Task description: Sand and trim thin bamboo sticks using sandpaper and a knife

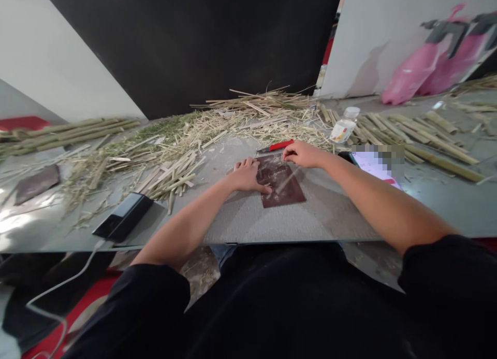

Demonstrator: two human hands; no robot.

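Note:
A dark brown rectangular sheet (285, 192), dusted with pale scraps, lies flat on the tabletop in front of me. On its left side rests my left hand (247, 176), palm down, thumb stretched apart from the fingers. My right hand (301, 154) is over the sheet's far right corner with its fingers curled into a pinch; what sits between the fingertips is too small to make out. Just past those fingers lies a red-handled knife (280, 145) along the sheet's far edge. A faint, blurred pale strip (287, 180) crosses the sheet between my hands.
Split strips (176, 175) and shavings (236, 121) heap up at the left and back. At right stand a white-capped bottle (345, 126), a lit phone (373, 164), cut stalks (423, 133) and pink spray bottles (415, 71). A black cabled device (124, 216) sits near the front edge.

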